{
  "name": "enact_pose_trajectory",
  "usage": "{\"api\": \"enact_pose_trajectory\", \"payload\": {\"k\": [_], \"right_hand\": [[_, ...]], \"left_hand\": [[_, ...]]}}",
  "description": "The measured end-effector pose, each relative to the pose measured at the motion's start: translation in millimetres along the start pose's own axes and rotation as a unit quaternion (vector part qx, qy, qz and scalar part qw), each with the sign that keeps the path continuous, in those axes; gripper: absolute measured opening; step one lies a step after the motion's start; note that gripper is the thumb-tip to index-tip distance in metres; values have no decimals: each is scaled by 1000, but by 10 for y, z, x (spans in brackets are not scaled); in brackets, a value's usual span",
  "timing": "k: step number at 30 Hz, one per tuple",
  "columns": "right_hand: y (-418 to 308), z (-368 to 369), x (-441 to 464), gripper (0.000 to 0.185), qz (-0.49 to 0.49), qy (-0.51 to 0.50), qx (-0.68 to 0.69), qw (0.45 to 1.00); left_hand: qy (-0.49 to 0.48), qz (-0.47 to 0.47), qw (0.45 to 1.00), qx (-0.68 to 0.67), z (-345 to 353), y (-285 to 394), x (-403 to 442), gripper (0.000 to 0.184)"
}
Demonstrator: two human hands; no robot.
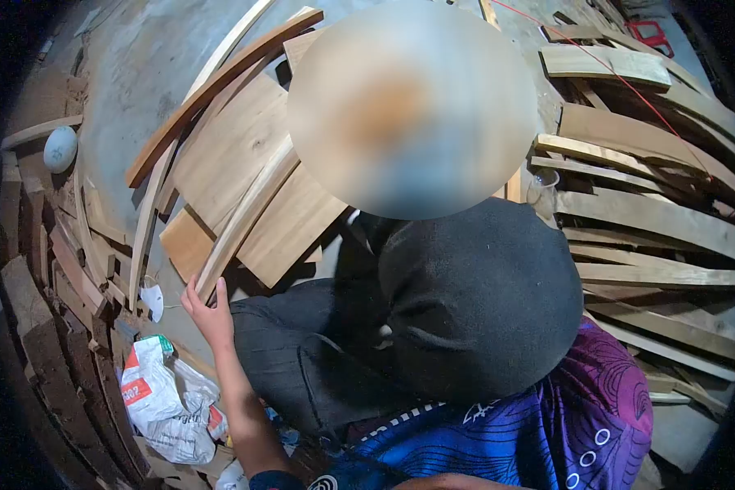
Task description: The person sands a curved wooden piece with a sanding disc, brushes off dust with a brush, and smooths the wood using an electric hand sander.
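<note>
My left hand (208,310) grips the near end of a long pale wooden strip (249,216), with the thumb on one side and the fingers on the other. The strip slants up and right across flat wooden boards (229,151), and its far end runs up to a large blurred circle. Another light board (290,229) lies beside it on the right. A bit of bare forearm shows at the bottom edge, but my right hand is out of sight. What lies behind the blurred circle cannot be made out.
Curved planks (645,220) are stacked on the right, with a clear cup (543,186) beside them. Dark wood pieces (57,343) and a white sack (171,408) lie at the left, below a pale ball-like object (60,149). Dark-clothed legs (482,302) fill the middle.
</note>
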State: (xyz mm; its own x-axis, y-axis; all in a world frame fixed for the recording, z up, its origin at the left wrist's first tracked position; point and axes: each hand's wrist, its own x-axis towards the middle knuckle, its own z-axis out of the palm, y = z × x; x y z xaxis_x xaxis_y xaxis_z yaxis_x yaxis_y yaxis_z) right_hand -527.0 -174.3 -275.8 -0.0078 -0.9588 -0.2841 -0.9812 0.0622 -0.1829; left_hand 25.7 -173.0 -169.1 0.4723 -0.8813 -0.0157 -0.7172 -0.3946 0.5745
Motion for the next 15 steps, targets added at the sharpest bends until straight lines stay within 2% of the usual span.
{"api": "enact_pose_trajectory", "payload": {"k": [4,6,8,9,10,11,15], "right_hand": [[-3,-209,429,70,-69,161,29,984],[-191,-520,578,68,-46,198,37,978],[-223,-370,818,64,-11,129,-6,992],[-287,-326,835,64,-9,89,-34,995],[-349,-348,848,65,11,-21,-22,999],[-384,-206,808,65,19,-13,22,999],[-380,-21,755,62,3,38,37,999]], "left_hand": [[-3,22,999,29,36,-140,5,63],[-7,27,997,65,29,-163,26,58],[-15,47,998,38,36,-315,51,60],[-18,24,999,45,30,-182,46,62],[-21,2,998,53,22,-73,40,64],[-12,-3,998,56,30,-38,37,63],[33,-2,998,51,45,-28,57,61]]}}
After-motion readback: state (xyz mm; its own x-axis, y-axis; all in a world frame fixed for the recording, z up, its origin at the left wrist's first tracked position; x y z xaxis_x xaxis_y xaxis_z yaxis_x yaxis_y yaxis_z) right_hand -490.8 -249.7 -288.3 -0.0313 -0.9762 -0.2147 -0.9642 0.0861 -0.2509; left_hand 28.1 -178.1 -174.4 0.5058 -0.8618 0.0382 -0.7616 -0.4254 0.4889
